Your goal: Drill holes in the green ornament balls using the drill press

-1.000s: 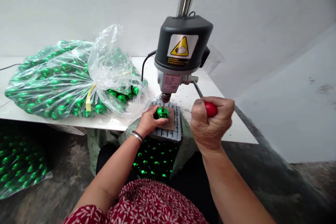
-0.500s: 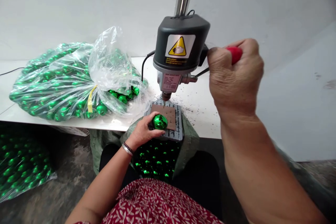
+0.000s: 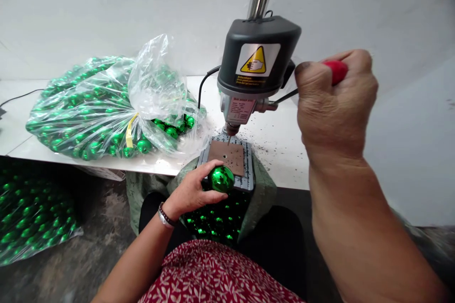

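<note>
A shiny green ball ornament (image 3: 222,179) rests between the thumb and fingers of my left hand (image 3: 192,189), at the near edge of the drill press base (image 3: 250,161). Behind it lies a brown board (image 3: 234,154) with a small hole in it. Above the board, the thin drill bit (image 3: 229,140) points down from the drill press (image 3: 261,57), apart from the ornament. My right hand (image 3: 336,99) is closed round the red knob (image 3: 336,72) of the press lever. Below the base, an open green sack (image 3: 261,194) holds many green ball ornaments.
A tied clear plastic bag (image 3: 81,109) full of green ornaments lies on the white table (image 3: 165,165) at left. Another filled bag (image 3: 31,218) stands on the floor at lower left. Dark shavings (image 3: 272,151) are scattered round the base. A black cable (image 3: 202,85) runs behind the press.
My left hand has drawn the ornament towards me, away from the bit, uncovering the hole in the board. My right hand keeps its grip on the knob. The view has shifted slightly left.
</note>
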`<state>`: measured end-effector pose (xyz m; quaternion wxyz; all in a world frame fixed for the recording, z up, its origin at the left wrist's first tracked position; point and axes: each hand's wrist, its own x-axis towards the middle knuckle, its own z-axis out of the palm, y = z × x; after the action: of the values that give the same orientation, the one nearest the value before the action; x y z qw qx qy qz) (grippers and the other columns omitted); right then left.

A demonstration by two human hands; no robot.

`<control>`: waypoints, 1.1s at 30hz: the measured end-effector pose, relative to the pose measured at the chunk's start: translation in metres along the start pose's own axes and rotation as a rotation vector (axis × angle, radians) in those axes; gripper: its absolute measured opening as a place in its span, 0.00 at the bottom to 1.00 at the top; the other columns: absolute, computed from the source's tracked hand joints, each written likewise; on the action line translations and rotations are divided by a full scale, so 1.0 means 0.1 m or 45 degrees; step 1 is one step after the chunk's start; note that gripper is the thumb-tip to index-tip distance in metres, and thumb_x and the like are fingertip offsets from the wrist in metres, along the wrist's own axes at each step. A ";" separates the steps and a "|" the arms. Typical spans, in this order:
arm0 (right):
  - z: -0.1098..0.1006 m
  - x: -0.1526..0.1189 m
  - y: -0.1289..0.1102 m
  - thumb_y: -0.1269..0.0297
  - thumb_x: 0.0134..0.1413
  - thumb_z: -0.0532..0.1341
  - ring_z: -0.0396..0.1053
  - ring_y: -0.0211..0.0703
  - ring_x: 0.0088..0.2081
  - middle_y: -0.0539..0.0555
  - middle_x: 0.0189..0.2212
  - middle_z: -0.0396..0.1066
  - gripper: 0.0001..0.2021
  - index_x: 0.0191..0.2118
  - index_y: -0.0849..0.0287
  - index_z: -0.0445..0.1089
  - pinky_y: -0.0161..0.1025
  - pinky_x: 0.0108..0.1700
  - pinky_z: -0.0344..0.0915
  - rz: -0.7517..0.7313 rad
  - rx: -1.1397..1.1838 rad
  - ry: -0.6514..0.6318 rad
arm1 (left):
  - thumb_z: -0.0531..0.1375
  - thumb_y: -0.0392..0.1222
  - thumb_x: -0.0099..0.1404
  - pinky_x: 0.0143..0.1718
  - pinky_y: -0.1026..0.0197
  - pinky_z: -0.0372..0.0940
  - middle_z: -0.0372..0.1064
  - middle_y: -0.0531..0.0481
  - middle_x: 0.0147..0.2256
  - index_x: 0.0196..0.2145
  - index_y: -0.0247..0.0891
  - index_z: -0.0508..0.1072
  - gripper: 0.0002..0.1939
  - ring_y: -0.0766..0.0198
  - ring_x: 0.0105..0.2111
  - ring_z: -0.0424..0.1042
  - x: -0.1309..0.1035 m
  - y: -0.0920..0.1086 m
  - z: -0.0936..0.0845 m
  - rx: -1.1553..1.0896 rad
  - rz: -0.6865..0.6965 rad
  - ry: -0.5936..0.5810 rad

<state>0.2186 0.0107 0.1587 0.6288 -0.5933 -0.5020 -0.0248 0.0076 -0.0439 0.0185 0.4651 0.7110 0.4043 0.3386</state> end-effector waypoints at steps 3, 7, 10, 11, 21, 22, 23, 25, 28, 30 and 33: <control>0.00 0.00 0.00 0.60 0.54 0.60 0.52 0.25 0.26 0.42 0.22 0.56 0.12 0.28 0.59 0.57 0.32 0.32 0.52 -0.017 0.012 0.014 | 0.70 0.43 0.50 0.54 0.54 0.66 0.73 0.48 0.49 0.57 0.45 0.68 0.36 0.54 0.49 0.72 -0.03 -0.05 0.04 -0.370 -0.135 0.066; 0.00 0.00 -0.02 0.64 0.54 0.59 0.52 0.25 0.26 0.42 0.22 0.55 0.10 0.28 0.59 0.57 0.32 0.32 0.51 0.002 -0.022 0.005 | 0.71 0.45 0.48 0.52 0.50 0.68 0.73 0.48 0.46 0.54 0.43 0.68 0.35 0.56 0.45 0.74 -0.07 -0.10 0.11 -0.934 -0.293 0.145; 0.01 0.00 -0.01 0.65 0.55 0.58 0.53 0.25 0.27 0.42 0.22 0.55 0.08 0.28 0.60 0.58 0.33 0.33 0.52 -0.033 -0.034 0.002 | 0.70 0.46 0.49 0.49 0.49 0.70 0.74 0.48 0.42 0.49 0.41 0.70 0.30 0.59 0.39 0.76 -0.09 -0.13 0.16 -1.292 -0.399 0.165; 0.01 0.00 0.00 0.65 0.55 0.58 0.52 0.25 0.26 0.42 0.22 0.55 0.08 0.28 0.60 0.59 0.33 0.33 0.52 -0.070 -0.023 0.012 | 0.71 0.47 0.49 0.48 0.51 0.70 0.74 0.48 0.40 0.47 0.40 0.71 0.28 0.60 0.38 0.76 -0.10 -0.14 0.17 -1.366 -0.431 0.174; 0.01 0.00 0.00 0.66 0.54 0.60 0.51 0.24 0.26 0.42 0.21 0.55 0.08 0.29 0.62 0.59 0.31 0.31 0.52 0.004 -0.018 -0.008 | 0.71 0.46 0.48 0.49 0.51 0.69 0.74 0.49 0.41 0.49 0.41 0.71 0.30 0.61 0.39 0.74 -0.17 -0.19 0.22 -1.291 -0.495 0.216; 0.01 0.00 0.00 0.65 0.54 0.60 0.51 0.24 0.26 0.41 0.21 0.55 0.08 0.29 0.62 0.60 0.31 0.31 0.53 -0.018 -0.013 -0.011 | 0.72 0.44 0.48 0.50 0.52 0.68 0.73 0.49 0.43 0.52 0.42 0.70 0.33 0.60 0.41 0.74 -0.18 -0.18 0.22 -1.188 -0.474 0.218; 0.01 -0.01 0.01 0.63 0.55 0.59 0.52 0.24 0.26 0.41 0.22 0.55 0.09 0.29 0.62 0.61 0.31 0.31 0.53 -0.050 -0.004 -0.012 | 0.72 0.42 0.47 0.51 0.52 0.67 0.73 0.49 0.44 0.54 0.42 0.69 0.36 0.60 0.42 0.73 -0.19 -0.17 0.21 -1.078 -0.454 0.212; 0.01 -0.02 0.03 0.60 0.57 0.58 0.52 0.25 0.27 0.42 0.22 0.56 0.10 0.30 0.62 0.62 0.32 0.32 0.54 -0.097 0.012 -0.013 | 0.72 0.40 0.47 0.53 0.53 0.65 0.72 0.49 0.45 0.56 0.41 0.67 0.38 0.58 0.46 0.71 -0.21 -0.15 0.20 -0.874 -0.419 0.168; 0.02 -0.02 0.06 0.57 0.57 0.57 0.53 0.25 0.27 0.42 0.22 0.56 0.12 0.31 0.62 0.63 0.34 0.33 0.56 -0.096 0.029 -0.007 | 0.70 0.40 0.49 0.56 0.51 0.63 0.72 0.47 0.48 0.59 0.41 0.65 0.39 0.54 0.49 0.71 -0.23 -0.14 0.20 -0.674 -0.367 0.064; 0.02 -0.02 0.07 0.57 0.57 0.57 0.53 0.26 0.27 0.42 0.22 0.56 0.12 0.31 0.62 0.64 0.36 0.34 0.56 -0.119 0.053 0.001 | 0.69 0.40 0.51 0.58 0.49 0.61 0.70 0.46 0.52 0.60 0.42 0.64 0.39 0.52 0.52 0.69 -0.24 -0.14 0.19 -0.550 -0.315 0.029; 0.02 -0.02 0.05 0.59 0.57 0.56 0.55 0.26 0.28 0.41 0.23 0.55 0.10 0.31 0.61 0.63 0.37 0.35 0.56 -0.123 0.070 0.003 | 0.68 0.40 0.52 0.64 0.47 0.55 0.64 0.45 0.60 0.62 0.44 0.63 0.39 0.50 0.60 0.63 -0.26 -0.15 0.16 -0.251 -0.205 0.057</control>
<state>0.2200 0.0125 0.1530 0.6434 -0.5509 -0.5298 -0.0420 0.0057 -0.0698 -0.0032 0.5495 0.6193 0.4350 0.3540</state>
